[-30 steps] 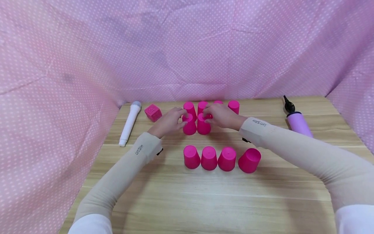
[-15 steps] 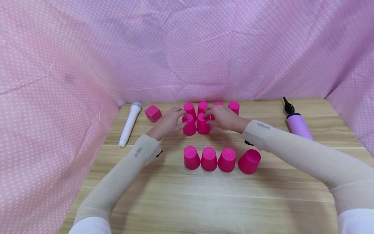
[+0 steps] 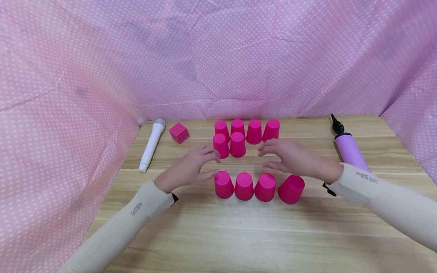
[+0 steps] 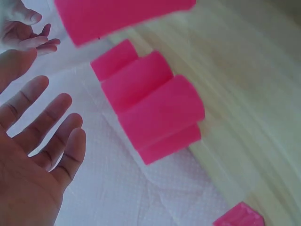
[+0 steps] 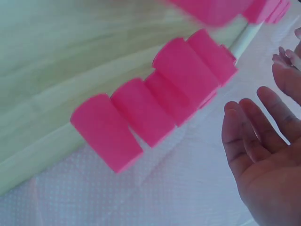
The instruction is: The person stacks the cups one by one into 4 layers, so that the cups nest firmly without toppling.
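Bright pink cups stand upside down in rows in the head view. Several form the back row (image 3: 254, 132). Just in front of it are two more, a left cup (image 3: 221, 146) and a right cup (image 3: 238, 145). Nearer to me is a front row of several cups (image 3: 244, 186), its rightmost cup (image 3: 291, 189) set slightly apart. My left hand (image 3: 191, 167) hovers left of the gap between the rows, holding nothing, fingers spread in the left wrist view. Over the right side of that gap, my right hand (image 3: 297, 158) is also free, its fingers loosely bent.
A white microphone (image 3: 152, 146) and a pink cube (image 3: 179, 132) lie at the back left of the wooden table (image 3: 218, 235). A purple hand pump (image 3: 351, 151) with a black nozzle lies at the right. Pink dotted cloth (image 3: 218, 57) hangs behind and at the sides.
Both hands have left the two middle cups and drawn back towards me, the left one to the left and the right one to the right. The cups stand where they were.
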